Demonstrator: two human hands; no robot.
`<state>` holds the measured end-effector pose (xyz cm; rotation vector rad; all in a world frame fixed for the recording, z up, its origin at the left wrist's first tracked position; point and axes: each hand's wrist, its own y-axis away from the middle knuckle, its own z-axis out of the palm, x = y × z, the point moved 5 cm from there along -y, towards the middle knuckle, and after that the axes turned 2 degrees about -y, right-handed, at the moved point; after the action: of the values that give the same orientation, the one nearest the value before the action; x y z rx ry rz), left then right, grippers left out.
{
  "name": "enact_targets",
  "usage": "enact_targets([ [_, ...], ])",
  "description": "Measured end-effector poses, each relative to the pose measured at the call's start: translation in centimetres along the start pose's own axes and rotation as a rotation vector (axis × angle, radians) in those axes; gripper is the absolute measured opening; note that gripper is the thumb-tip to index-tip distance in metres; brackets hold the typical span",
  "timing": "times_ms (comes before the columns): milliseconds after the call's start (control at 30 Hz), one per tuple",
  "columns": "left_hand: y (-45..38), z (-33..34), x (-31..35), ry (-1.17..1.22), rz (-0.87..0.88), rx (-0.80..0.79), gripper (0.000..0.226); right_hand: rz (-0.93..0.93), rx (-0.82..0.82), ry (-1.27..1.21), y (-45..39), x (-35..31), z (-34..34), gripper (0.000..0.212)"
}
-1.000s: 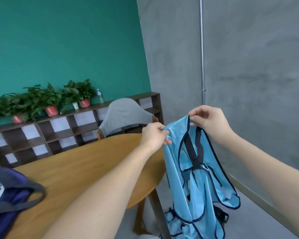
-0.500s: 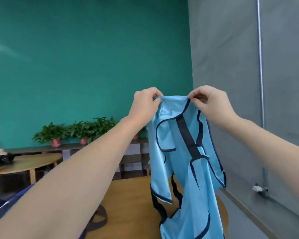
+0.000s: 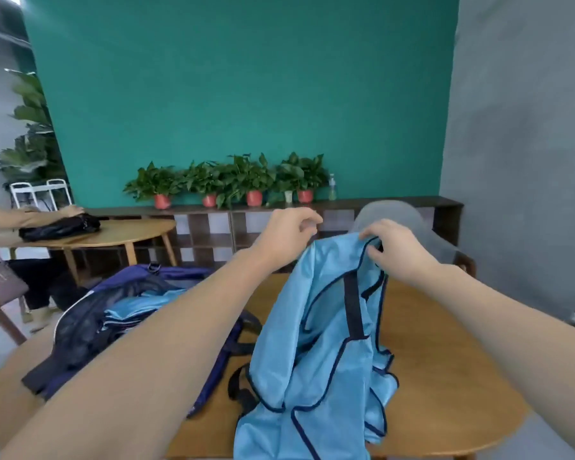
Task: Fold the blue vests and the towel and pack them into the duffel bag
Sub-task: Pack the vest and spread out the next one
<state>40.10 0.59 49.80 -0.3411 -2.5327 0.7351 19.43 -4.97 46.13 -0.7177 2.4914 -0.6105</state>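
Observation:
A light-blue vest (image 3: 316,343) with navy trim hangs over the round wooden table (image 3: 445,370), its lower part bunched on the tabletop. My right hand (image 3: 395,250) pinches the vest's top edge. My left hand (image 3: 286,234) hovers just left of that edge with its fingers loosely curled, holding nothing. The navy duffel bag (image 3: 80,330) lies open on the left of the table, and folded blue vests (image 3: 136,313) show inside it. I see no towel.
A grey chair (image 3: 419,227) stands behind the table. A low shelf (image 3: 346,207) with potted plants runs along the teal wall. At the left, a seated person rests a hand on a black bag (image 3: 57,227) on a second round table (image 3: 130,230).
The vest came down from head height toward the table and my view dropped with it. My left hand let go of the top edge; the right hand kept hold.

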Motion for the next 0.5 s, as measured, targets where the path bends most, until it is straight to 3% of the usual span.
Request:
enact_targets([
  [133,5.7,7.2,-5.3,0.091,-0.112,-0.097,0.026,0.115,-0.292,0.034,4.6,4.2,9.6,0.044],
  [233,9.8,11.7,-7.8,0.191,-0.203,-0.128,0.024,0.118,-0.269,-0.105,7.8,4.5,13.4,0.036],
  [400,15.6,14.8,-8.9,0.311,-0.364,0.02,0.017,0.009,-0.097,-0.258,11.1,2.1,16.4,0.023],
  [500,16.7,15.7,-9.3,0.292,-0.337,-0.076,0.015,-0.074,-0.143,-0.268,12.5,1.2,18.2,0.035],
])
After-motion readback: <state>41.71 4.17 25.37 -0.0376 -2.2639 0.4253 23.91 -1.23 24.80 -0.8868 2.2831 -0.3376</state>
